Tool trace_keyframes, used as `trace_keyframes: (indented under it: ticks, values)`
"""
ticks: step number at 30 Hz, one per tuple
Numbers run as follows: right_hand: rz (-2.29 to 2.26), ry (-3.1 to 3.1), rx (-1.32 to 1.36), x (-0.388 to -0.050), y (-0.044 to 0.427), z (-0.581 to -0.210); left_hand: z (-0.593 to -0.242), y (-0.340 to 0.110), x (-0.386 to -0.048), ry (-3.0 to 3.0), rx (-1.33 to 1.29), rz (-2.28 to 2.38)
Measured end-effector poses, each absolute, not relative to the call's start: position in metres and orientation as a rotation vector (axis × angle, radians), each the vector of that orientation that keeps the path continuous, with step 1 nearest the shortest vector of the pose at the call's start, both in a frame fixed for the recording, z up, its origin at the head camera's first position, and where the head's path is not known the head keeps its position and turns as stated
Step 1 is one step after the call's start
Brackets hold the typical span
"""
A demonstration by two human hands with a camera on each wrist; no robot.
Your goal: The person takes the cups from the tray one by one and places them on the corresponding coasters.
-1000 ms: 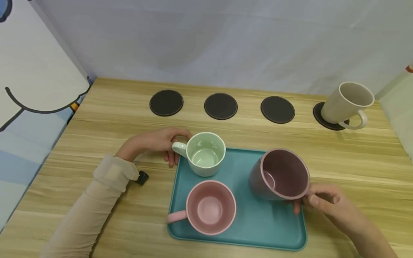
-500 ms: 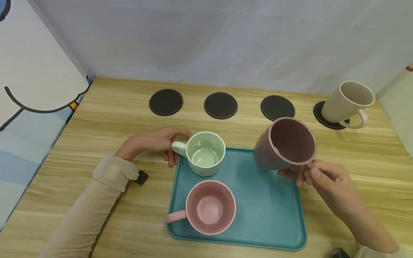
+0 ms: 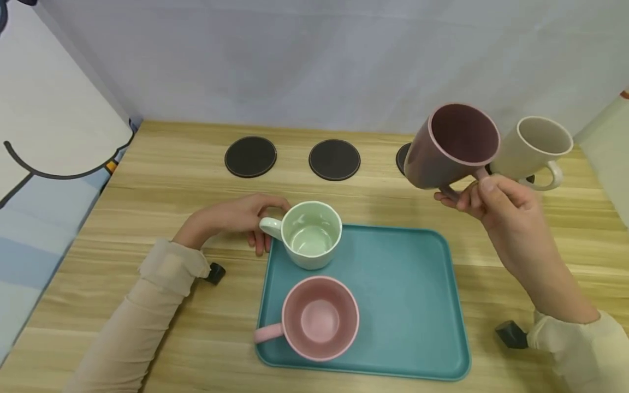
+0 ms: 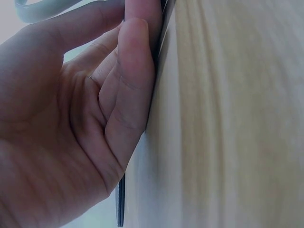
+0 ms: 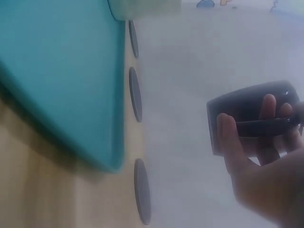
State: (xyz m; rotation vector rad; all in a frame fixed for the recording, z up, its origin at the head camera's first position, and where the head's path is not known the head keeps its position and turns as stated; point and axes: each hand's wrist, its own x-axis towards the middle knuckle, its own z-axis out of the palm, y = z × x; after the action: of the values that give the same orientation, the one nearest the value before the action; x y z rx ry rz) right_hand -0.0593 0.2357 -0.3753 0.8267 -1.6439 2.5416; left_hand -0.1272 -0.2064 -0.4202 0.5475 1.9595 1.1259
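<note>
My right hand (image 3: 506, 213) grips the handle of a dark mauve mug (image 3: 427, 158) and holds it raised above the table, tilted with its mouth toward the camera. In the right wrist view the thumb lies along the handle of this mug (image 5: 254, 107). My left hand (image 3: 241, 218) rests at the far left corner of a teal tray (image 3: 403, 305), fingers loosely bent beside a pale green mug (image 3: 314, 234). That mug and a pink mug (image 3: 320, 319) stand on the tray's left half, handles leftward. The left wrist view shows these bent fingers (image 4: 128, 90) low against the table.
Black round coasters (image 3: 250, 156) line the back of the wooden table (image 3: 162, 180); the raised mug partly hides one. A beige mug (image 3: 535, 144) stands upright on the rightmost coaster, close behind the right hand. A pale cloth backdrop (image 3: 319, 65) rises behind the table.
My right hand has lifted the mauve mug off the tray's right side and carried it away and to the right, toward the back coasters. The left hand has stayed in place.
</note>
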Motion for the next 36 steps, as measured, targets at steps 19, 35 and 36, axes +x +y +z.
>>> trace_keyframes:
  ticks: [19,35,36]
  values:
    - [2.627,-1.644,0.465,-0.111,0.234,-0.389,-0.424,-0.208,-0.128,1.953,0.541,1.131]
    - [2.632,-1.605,0.154,-0.128,0.227,-0.405,-0.425,-0.207,-0.127,1.939,0.527,1.142]
    - [2.641,-1.602,0.145,-0.128,0.227,-0.406,-0.425,-0.207,-0.127,1.939,0.522,1.143]
